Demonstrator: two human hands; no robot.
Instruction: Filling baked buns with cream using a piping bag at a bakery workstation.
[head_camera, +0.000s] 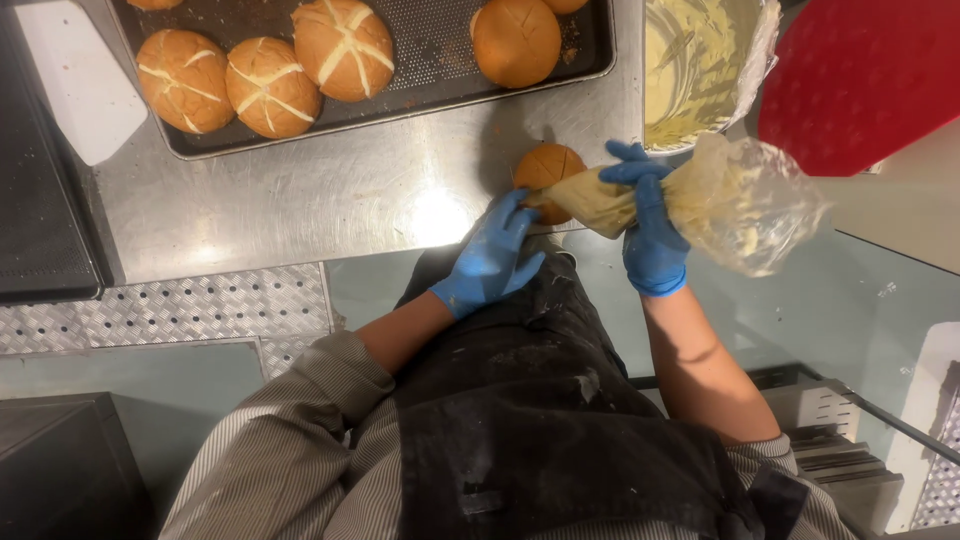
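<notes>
Left hand (492, 252) fingers spread, steadying bun (546, 170) at bench (330, 200) near edge; right hand (648, 225) clenched round piping bag (720, 200), nozzle aimed into bun.

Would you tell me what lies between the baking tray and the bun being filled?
Only bare steel table separates the baking tray from the bun, per the head view.

My left hand (492, 255) and right hand (648, 225): both in blue gloves; piping bag (700, 200): clear plastic, pale yellow cream inside; bun (545, 168) by my fingers: plain golden brown; buns on the tray (400, 95): golden brown, three crossed with pale cream lines, the tray itself dark and finely perforated; counter (330, 200): brushed grey steel; tub (690, 70): pale yellow cream; board (865, 75): red; my apron (540, 420): black, flour-smudged; my sleeves (290, 440): grey pinstripe.
</notes>
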